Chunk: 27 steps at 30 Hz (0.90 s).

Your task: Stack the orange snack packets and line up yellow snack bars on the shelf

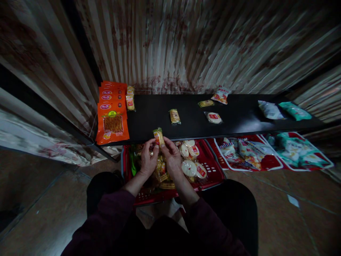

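1. Snack packet [158, 137]: small and yellow, held upright just at the front edge of the shelf [149, 124], near its left half.
2. Left hand [148, 158]: fingers curled in and pinched on the packet's left side. It has nothing else in its grasp.
3. Right hand [172, 156]: fingertips closed on the packet's right side and lower end, thumb towards the person. It too has only the packet.
4. Position relative to the hands: the packet stands above both, its top end clear of the fingers and its lower end between the two sets of fingertips.
5. Judgement on handling: a two-sided pinch at the edges looks sound. Light pressure would spare the brittle contents, and keeping the packet upright and level with the shelf edge would keep its printed face readable.
6. Below the shelf front: a red basket [215, 175] sits directly under the hands, with round cakes [189, 167] and more yellow packets in it.
7. On the shelf: a like packet [174, 116] lies flat behind the held one, and orange packs [112, 122] are stacked at the left end.
8. Print on the held packet is too small to read.
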Tool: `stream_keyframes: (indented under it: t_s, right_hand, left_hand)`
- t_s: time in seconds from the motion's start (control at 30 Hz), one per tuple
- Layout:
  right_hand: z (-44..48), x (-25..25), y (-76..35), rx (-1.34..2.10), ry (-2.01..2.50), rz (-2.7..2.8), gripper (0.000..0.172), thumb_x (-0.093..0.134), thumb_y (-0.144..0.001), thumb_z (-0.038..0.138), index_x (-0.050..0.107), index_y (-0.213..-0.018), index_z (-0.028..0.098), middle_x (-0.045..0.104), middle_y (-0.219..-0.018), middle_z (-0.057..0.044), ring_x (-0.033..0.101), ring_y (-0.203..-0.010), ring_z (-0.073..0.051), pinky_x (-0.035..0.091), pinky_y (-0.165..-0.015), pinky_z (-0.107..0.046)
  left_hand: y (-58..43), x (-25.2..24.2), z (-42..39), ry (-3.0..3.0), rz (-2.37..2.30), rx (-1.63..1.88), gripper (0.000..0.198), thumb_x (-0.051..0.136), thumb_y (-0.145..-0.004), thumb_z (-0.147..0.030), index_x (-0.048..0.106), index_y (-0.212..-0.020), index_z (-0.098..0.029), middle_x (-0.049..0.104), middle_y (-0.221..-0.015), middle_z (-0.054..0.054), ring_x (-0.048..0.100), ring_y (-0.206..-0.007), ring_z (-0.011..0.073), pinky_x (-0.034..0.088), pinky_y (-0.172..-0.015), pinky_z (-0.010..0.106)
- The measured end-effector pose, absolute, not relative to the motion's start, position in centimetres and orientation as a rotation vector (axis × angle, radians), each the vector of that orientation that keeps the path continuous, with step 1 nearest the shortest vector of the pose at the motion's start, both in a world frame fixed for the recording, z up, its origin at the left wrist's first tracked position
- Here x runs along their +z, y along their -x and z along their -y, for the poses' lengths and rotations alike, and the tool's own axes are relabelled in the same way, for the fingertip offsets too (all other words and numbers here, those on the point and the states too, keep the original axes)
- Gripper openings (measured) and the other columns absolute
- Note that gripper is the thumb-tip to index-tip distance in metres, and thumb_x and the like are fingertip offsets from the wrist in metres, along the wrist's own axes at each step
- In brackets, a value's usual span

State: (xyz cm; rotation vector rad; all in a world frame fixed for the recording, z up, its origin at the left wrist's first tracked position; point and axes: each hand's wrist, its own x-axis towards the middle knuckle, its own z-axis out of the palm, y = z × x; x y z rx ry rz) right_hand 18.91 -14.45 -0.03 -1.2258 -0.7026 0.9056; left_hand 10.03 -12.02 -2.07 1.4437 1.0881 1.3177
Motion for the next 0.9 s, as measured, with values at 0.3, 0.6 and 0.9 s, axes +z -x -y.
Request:
stream_keyframes:
  t_s: [0.3,0.6,0.9]
  right_hand:
    - [14.8,0.5,-18.8,0.701,1.367,1.007,0.033,0.057,-0.084,0.037,0.065,-0.113,0.025,0.065,-0.116,-0.006,0.059,-0.106,-0.02,0.046,-0.097,-0.042]
    - [14.8,1.0,-18.8,0.594,1.397,1.086,0.028,0.054,-0.085,0.033,0.068,-0.109,0.027,0.063,-0.116,-0.006,0.056,-0.112,-0.02,0.042,-0.101,-0.042]
    - [14.7,1.0,-18.5,0.608,1.4,1.09,0.03,0.052,-0.084,0.026,0.067,-0.109,0.026,0.063,-0.117,-0.005,0.056,-0.111,-0.019,0.042,-0.102,-0.041]
  left_hand:
    - [-10.1,-2.0,12.1,-1.297,-0.997,1.309,0.032,0.052,-0.086,-0.036,0.053,-0.114,-0.019,0.064,-0.111,0.009,0.06,-0.1,0.0178,0.045,-0.091,0.032]
    - [-10.3,-1.4,11.8,-1.165,-1.004,1.29,0.032,0.06,-0.079,-0.037,0.055,-0.104,-0.018,0.067,-0.1,0.007,0.062,-0.09,0.0165,0.046,-0.084,0.03]
    - [-10.1,-1.5,11.7,-0.911,-0.951,1.258,0.026,0.06,-0.075,-0.032,0.059,-0.098,-0.018,0.066,-0.097,0.004,0.059,-0.092,0.0174,0.045,-0.086,0.029]
